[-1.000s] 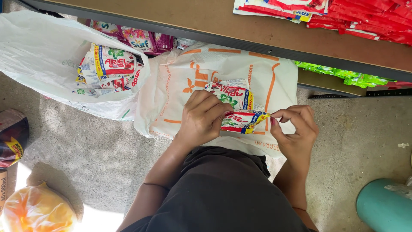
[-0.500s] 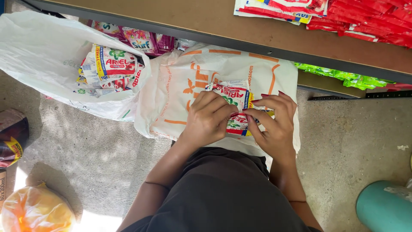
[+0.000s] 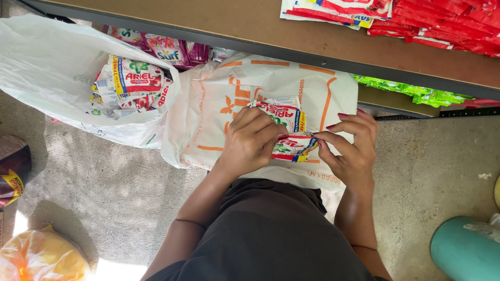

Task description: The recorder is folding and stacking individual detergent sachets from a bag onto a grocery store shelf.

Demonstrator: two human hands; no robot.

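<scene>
My left hand (image 3: 249, 139) grips a strip of small white, red and green detergent sachets (image 3: 285, 125). My right hand (image 3: 350, 147) pinches the same strip at its lower right end. Both hands work over a white plastic bag with orange print (image 3: 219, 93) that lies on the concrete floor in front of me. To its left, another white plastic bag (image 3: 47, 67) stands open, filled with several more sachet strips (image 3: 133, 83).
A brown shelf board (image 3: 271, 26) runs across the top, with red packets (image 3: 442, 21) on it and green packets (image 3: 416, 91) beneath. Pink sachets (image 3: 161, 49) lie under the shelf. A teal cylinder (image 3: 463, 252) stands at lower right, a yellow bag (image 3: 39, 257) at lower left.
My right hand came in close to the left hand over the strip, then drew slightly right again, still pinching the strip's end. The sachets are folded more tightly now.
</scene>
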